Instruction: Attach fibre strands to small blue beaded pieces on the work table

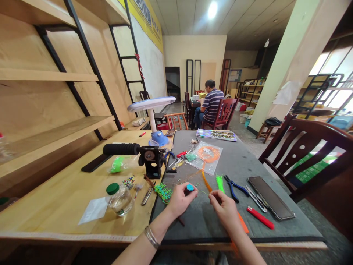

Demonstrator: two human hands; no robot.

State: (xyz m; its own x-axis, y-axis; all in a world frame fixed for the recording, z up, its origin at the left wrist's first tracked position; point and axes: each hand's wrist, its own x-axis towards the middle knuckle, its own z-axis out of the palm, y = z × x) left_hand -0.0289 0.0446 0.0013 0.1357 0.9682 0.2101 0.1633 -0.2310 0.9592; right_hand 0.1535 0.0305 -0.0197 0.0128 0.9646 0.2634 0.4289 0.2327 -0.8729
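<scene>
I could read no words from my end. The yellow banner [146, 20] along the top of the wall carried dark lettering, but it ran away at too steep an angle for me to make out. The clear plastic bag [213, 158] on the table [248, 162] had a small white label [206, 150], too small to read. The printed card strip [216, 135] at the far end of the table showed a row of repeated colored marks that I couldn't resolve, and the notice board [235, 75] by the back wall was too distant to read.
</scene>
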